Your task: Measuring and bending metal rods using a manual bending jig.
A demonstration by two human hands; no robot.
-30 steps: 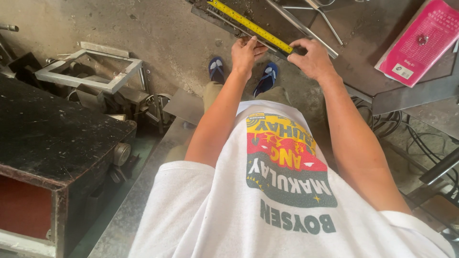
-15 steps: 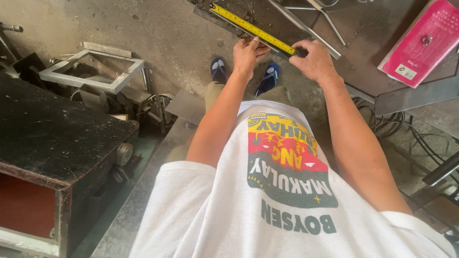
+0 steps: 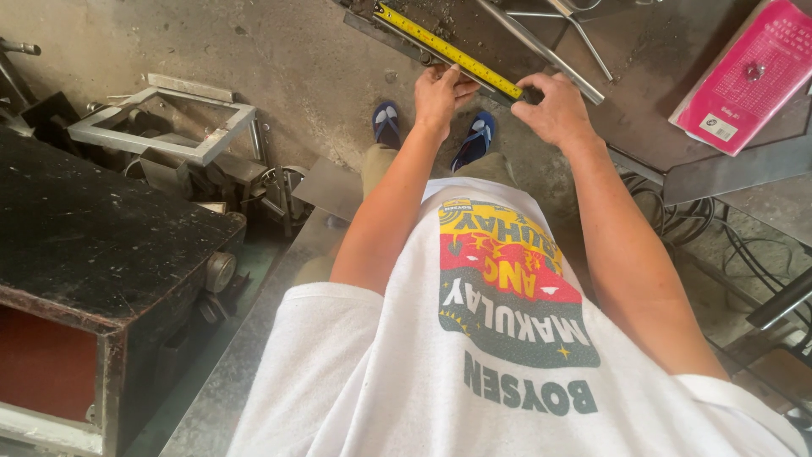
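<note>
Clutter sits far left: a dark box (image 3: 93, 254) and a steel frame (image 3: 161, 127). Left hand (image 3: 438, 95) presses closed fingers on the yellow tape (image 3: 444, 51), stretched along a metal bar (image 3: 397, 38) on the floor. Right hand (image 3: 554, 106) pinches the tape's near end. Measuring looks underway; no mark visible yet. Pink packet (image 3: 748, 72) lies right.

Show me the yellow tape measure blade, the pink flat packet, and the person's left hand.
yellow tape measure blade (image 3: 444, 49), head view, middle of the strip
pink flat packet (image 3: 748, 72), head view, its face
left hand (image 3: 437, 95), head view, back of hand
</note>
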